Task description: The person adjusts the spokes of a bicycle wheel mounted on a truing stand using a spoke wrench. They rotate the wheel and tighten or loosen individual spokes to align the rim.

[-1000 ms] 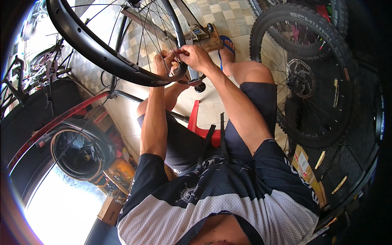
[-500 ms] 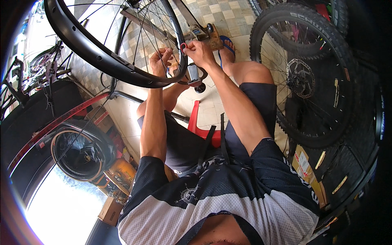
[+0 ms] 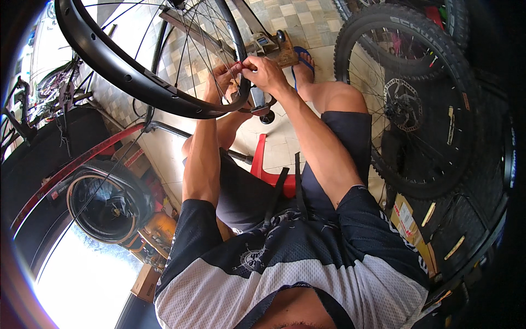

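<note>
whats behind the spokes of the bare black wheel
Through the wheel you see a metal beam and checkered floor tiles. Whatever lies directly behind its solid rim and the left hand is covered.

Black rim [image 3: 142, 88] cut off above; red piece [image 3: 238, 63] half-hidden.

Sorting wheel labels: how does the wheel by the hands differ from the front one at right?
The bare wheel shows an uncovered, smooth rim; the tyred wheel wears a knobbly tyre. The left hand and right hand are at the bare wheel; the tyred wheel is apart from both. Both are black and spoked.
</note>
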`<state>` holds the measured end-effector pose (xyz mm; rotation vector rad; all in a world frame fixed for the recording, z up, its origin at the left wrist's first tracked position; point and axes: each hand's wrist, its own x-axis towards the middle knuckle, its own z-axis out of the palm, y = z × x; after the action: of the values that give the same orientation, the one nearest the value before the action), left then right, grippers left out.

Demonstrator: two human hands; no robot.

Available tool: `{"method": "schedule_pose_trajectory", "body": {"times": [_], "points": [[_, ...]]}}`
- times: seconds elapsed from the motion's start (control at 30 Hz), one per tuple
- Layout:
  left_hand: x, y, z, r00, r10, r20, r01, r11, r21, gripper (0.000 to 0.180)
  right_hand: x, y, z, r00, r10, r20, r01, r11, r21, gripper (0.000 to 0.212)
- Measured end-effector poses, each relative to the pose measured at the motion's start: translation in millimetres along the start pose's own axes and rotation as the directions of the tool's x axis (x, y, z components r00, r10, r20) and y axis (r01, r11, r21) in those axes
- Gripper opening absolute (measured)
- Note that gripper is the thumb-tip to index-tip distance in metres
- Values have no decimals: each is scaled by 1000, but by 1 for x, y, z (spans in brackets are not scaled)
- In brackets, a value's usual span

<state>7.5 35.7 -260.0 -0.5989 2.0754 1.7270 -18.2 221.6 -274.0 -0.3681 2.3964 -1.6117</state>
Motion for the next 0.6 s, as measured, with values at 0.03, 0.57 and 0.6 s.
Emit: {"method": "schedule_pose_trajectory", "body": {"times": [0.03,0.57,0.6], "points": [[2,0,0,1000,-13,18,13,1000,-20,38,0,1,0,999,40,17,-39,999,-28,27],[4,-2,14,994,88,-58,-97,980,-175,25,2,7,3,996,79,29,-77,996,-50,24],[4,-2,14,994,94,-61,-102,982,-158,25,1,6,4,996,82,23,-80,994,-72,23]]}}
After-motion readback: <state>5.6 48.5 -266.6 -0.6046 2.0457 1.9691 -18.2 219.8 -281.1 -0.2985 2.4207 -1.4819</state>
